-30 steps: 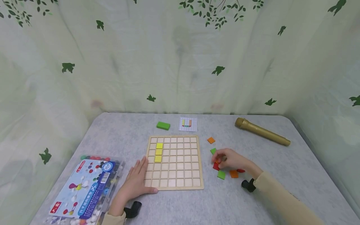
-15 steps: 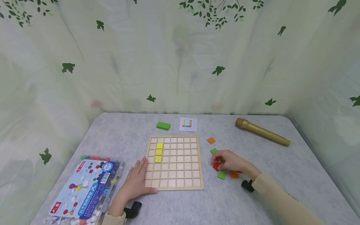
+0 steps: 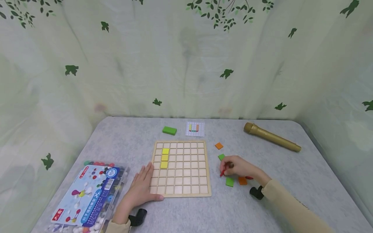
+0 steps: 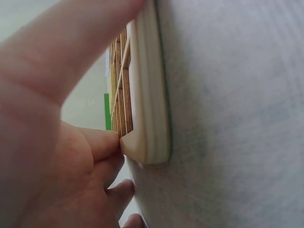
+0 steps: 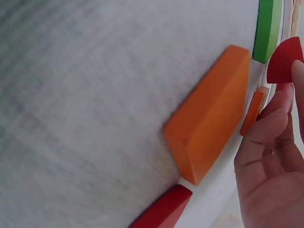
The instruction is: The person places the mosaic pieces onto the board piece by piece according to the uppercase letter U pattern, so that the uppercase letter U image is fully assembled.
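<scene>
A wooden grid board lies in the middle of the table, with three yellow tiles in a column near its left edge. My left hand rests flat against the board's lower left corner, fingers straight. My right hand is to the right of the board and pinches a red tile, tipped up on its edge. Around that hand lie a green tile, an orange tile, a red piece and another green tile.
A lone orange tile lies right of the board. Behind the board are a green block and a pattern card. A gold tube lies at the back right. A plastic box of beads stands front left.
The red tile, flat on the table before, is now tilted up between my right fingers. The left hand and the board have not moved.
</scene>
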### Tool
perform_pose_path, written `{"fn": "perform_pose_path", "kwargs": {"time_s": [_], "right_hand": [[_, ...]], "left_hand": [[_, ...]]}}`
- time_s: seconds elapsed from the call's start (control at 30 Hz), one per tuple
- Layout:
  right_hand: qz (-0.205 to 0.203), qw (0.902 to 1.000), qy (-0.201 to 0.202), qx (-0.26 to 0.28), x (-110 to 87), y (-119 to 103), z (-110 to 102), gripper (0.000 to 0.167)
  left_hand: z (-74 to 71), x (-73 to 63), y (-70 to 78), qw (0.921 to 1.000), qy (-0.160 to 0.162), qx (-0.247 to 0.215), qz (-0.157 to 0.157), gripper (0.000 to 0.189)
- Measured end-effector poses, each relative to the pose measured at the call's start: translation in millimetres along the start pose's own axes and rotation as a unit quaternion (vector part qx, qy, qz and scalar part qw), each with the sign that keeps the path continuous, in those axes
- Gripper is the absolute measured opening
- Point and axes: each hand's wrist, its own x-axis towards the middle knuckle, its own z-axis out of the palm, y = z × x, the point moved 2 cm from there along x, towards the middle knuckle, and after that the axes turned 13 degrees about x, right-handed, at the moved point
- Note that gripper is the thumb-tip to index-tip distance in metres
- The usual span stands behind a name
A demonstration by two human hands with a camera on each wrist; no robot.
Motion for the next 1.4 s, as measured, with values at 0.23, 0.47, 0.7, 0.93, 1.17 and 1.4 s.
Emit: {"fn": "perform_pose_path", "kwargs": {"time_s": [0.23, 0.47, 0.7, 0.93, 1.17, 1.4], "right_hand": [[-0.022, 0.9995, -0.005, 0.021, 3.2, -2.0, -3.3, 0.003], [-0.005, 0.9984, 0.007, 0.056, 12.5, -6.8, 1.0, 0.005], [0.002, 0.9976, 0.015, 0.068, 28.0, -11.3, 11.0, 0.005], [0.002, 0.9959, 0.008, 0.091, 45.7, -24.3, 26.3, 0.005], [-0.005, 0.9953, -0.003, 0.096, 68.3, -33.6, 44.5, 0.005], [-0.015, 0.9969, -0.014, 0.076, 89.8, -45.1, 63.7, 0.007]], "left_hand": [[-0.2, 0.0, 0.3, 1.0000, -0.001, -0.002, 0.000, 0.127], [-0.1, 0.0, 0.2, 1.0000, -0.003, -0.003, -0.002, 0.127], [-0.1, -0.1, 0.0, 1.0000, -0.004, -0.005, -0.005, 0.127], [-0.4, -0.1, 0.4, 1.0000, -0.002, -0.004, -0.002, 0.127], [0.3, 0.1, 0.3, 1.0000, -0.001, -0.004, -0.003, 0.127], [-0.2, -0.3, 0.9, 1.0000, -0.003, -0.002, -0.005, 0.127]]}}
